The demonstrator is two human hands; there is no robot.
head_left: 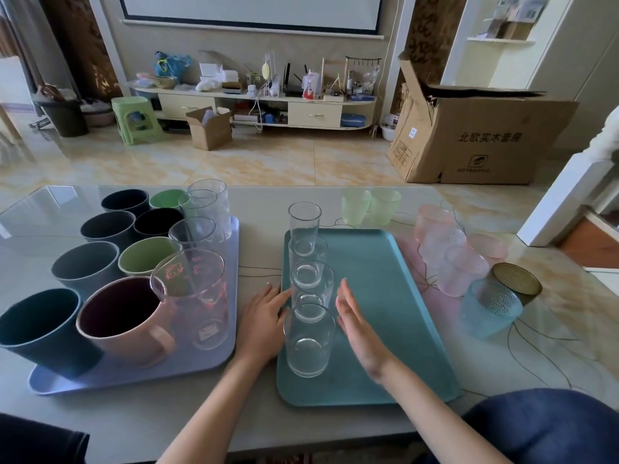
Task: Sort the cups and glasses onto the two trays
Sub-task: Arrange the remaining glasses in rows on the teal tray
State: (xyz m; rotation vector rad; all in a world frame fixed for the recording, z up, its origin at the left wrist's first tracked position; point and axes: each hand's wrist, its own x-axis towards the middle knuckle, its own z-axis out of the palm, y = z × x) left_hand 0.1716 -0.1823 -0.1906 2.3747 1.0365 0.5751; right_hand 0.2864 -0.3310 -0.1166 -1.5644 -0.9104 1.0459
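Observation:
A teal tray lies in front of me with a row of several clear glasses along its left side. My left hand rests flat at the tray's left edge, fingers straight, beside the nearest glass. My right hand hovers open over the tray, just right of the same glass, palm facing it. A lilac tray to the left holds several plastic cups, a printed clear jug and tall clear glasses.
On the bare table to the right stand two green glasses, several pink textured glasses, a blue textured glass and a dark amber glass. A white chair stands at the far right.

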